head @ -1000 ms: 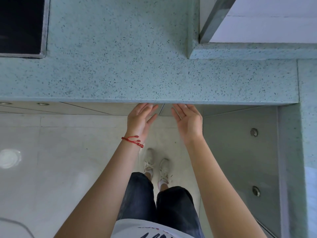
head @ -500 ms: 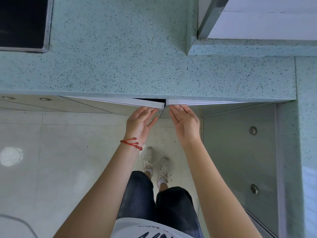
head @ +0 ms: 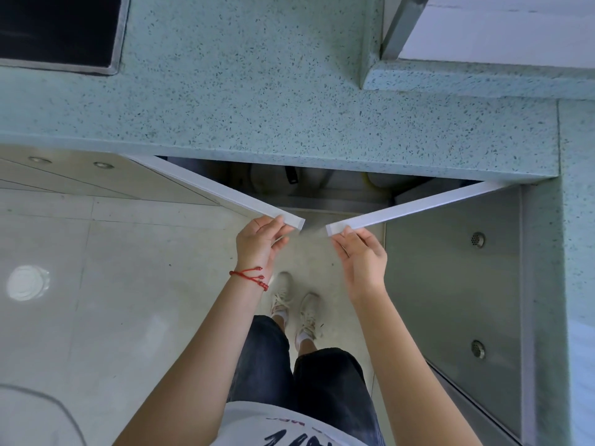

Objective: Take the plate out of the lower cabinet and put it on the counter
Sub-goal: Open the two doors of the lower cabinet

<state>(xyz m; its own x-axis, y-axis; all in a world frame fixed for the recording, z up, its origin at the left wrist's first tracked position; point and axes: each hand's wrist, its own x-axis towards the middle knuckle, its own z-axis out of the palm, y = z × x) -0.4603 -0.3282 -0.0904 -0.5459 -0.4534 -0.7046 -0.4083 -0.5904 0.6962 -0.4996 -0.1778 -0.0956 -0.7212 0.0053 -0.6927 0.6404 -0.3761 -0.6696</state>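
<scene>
— What is seen under the counter (head: 289, 117)?

— Two white cabinet doors are swung outward so that a V is formed. The left door (head: 222, 191) and the right door (head: 412, 209) are parted by a small gap at their free ends, just above the floor (head: 112, 284).

— How are the hands placed?

— The left hand (head: 257, 247) is closed on the free end of the left door, with the thumb laid along the top edge and the fingers (head: 279, 243) curled under it. A red string bracelet (head: 252, 278) is worn on that wrist. The right hand (head: 362, 257) is set at the free end of the right door, with the fingertips pressed to the door's lower edge; a pinch on it is suggested, though the far side of the fingers is hidden.

— And the plate?

— It cannot be made out. Inside the open cabinet (head: 322, 188) only dim shapes are shown: a pale rounded vessel, a dark strap or handle, and a yellow hose near the right. The plate is not seen on the counter either.

— What else is in view?

— A black panel with a metal frame (head: 58, 27) is set into the counter at upper left. Pale trainers (head: 296, 304) and dark trousers are seen below the hands.
</scene>
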